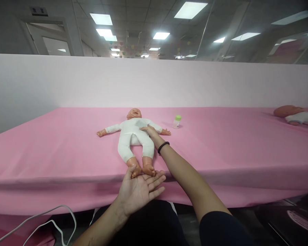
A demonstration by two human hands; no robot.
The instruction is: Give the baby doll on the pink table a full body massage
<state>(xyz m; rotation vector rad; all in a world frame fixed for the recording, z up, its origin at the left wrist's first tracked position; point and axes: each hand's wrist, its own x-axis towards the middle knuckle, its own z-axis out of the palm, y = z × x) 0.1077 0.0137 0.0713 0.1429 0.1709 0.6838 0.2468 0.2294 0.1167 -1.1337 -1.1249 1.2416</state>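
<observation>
Presently: baby doll [135, 136] lies supine on pink table [53, 147], feet at near edge, not lifted. Right hand [150, 131] flat on doll's torso, fingers loose, gripping nothing. Left hand [140, 189] spread palm-up, touching feet. Green-capped bottle [177, 121] near doll's arm, untouched. Second doll [296, 115] at right edge.

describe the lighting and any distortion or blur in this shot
Head view: soft, even light from the white rectangular ceiling panels, only faint shadows beside the plastic baby doll in a white suit on the pink cloth-covered table; head view: light reflections streak the glass partition at upper right; head view: wide-angle stretch toward the edges, doll in sharp focus.
</observation>
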